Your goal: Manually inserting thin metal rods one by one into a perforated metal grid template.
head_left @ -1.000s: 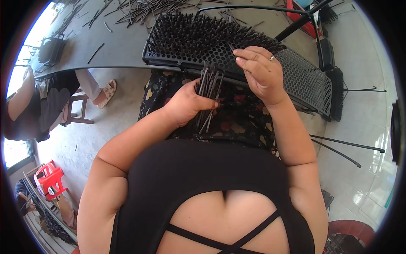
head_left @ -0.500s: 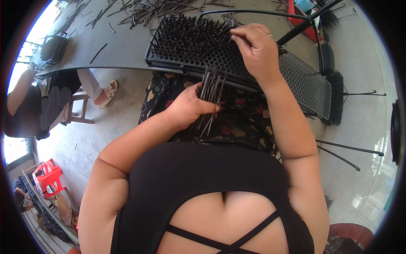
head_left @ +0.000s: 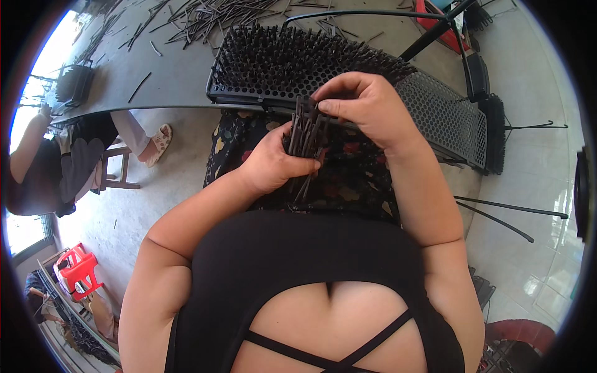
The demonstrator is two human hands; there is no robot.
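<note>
My left hand [head_left: 273, 160] is wrapped round an upright bundle of thin dark sticks [head_left: 305, 133] above my lap. At the top of that bundle, my right hand [head_left: 364, 105] is closed in a pinch, thumb and forefinger touching the stick ends. Whether a single stick is between those fingertips is too small to make out. Just beyond both hands lies a black perforated metal rack [head_left: 249, 98]. Many dark sticks [head_left: 273, 56] stand upright in its holes, crowded on the left and far side. Bare holes show along its near edge and at the right.
Loose sticks [head_left: 217, 22] lie scattered on the grey table [head_left: 180, 81]. Black metal bars [head_left: 373, 13] cross above the rack's far side. Another person [head_left: 56, 149] sits at the left near a wooden stool [head_left: 124, 165]. A red plastic stool [head_left: 79, 270] stands farther back.
My right hand has moved from the rack's far holes down and left to the top of the stick bundle. The left hand still grips the bundle. The view has shifted slightly.
</note>
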